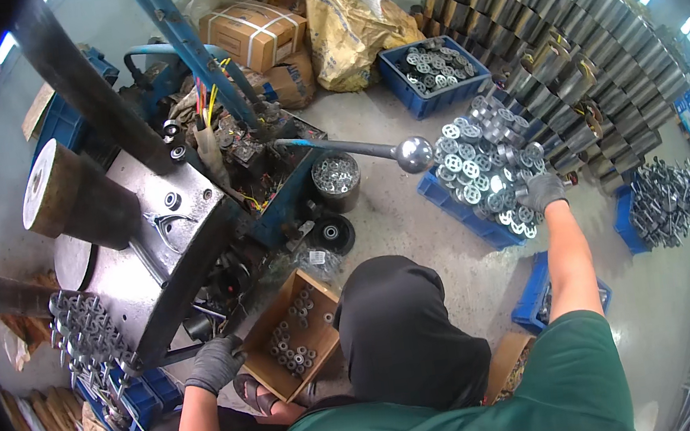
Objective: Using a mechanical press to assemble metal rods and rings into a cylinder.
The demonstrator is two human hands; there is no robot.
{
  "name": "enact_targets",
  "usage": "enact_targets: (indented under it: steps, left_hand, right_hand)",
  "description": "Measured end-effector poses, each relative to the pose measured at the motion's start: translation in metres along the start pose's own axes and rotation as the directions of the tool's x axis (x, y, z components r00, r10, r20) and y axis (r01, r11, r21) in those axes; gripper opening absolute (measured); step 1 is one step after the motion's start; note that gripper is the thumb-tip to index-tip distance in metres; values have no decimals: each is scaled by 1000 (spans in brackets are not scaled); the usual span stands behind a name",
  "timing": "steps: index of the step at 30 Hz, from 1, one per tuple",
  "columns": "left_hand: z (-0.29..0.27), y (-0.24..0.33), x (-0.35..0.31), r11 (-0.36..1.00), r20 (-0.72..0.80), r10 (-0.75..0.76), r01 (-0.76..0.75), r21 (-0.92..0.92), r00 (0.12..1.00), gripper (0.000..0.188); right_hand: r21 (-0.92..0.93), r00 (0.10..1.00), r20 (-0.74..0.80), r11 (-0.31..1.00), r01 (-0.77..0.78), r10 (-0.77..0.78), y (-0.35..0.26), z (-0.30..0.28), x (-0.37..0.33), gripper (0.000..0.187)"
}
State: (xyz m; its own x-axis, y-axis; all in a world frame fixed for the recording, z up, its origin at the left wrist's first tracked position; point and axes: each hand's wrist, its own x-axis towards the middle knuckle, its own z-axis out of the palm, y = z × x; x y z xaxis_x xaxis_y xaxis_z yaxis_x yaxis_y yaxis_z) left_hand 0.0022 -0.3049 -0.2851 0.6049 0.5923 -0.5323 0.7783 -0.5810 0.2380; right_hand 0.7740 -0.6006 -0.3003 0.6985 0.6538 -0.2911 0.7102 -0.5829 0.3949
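Observation:
My right hand (543, 191), in a grey glove, reaches out to the right edge of a heap of round, spoked metal end caps (470, 169). Its fingers are closed around one of the caps, mostly covered by the glove. The heap rises above a blue crate (486, 227) on the floor. My left hand (215, 365), also gloved, is curled beside the left edge of an open cardboard box (324, 340). What it holds, if anything, is hidden. Inside the box lie several small ring bearings (297, 359).
A press table (124, 288) with a metal cylinder (81, 198) stands at left. A lever with a ball end (414, 155) juts over the floor. Stacked metal tubes (568, 55) line the right. Another crate of caps (435, 73) sits behind; a crate of shafts (666, 204) stands right.

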Motion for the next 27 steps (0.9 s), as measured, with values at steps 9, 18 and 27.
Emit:
enact_targets:
  steps: [9,18,27]
  left_hand:
    - [-9,6,-6,998,-21,-37,36,-49,999,38]
    - [13,-18,-13,999,-21,-19,18,-48,1000,37]
    - [5,1,-2,1000,-18,2,-2,30,1000,38]
  right_hand:
    - [-125,962,-273,991,-40,4,-27,18,-7,49]
    - [370,998,30,926,-70,63,8,4,-19,63]
    - [845,810,37,414,-337,585,-53,78,-57,68]
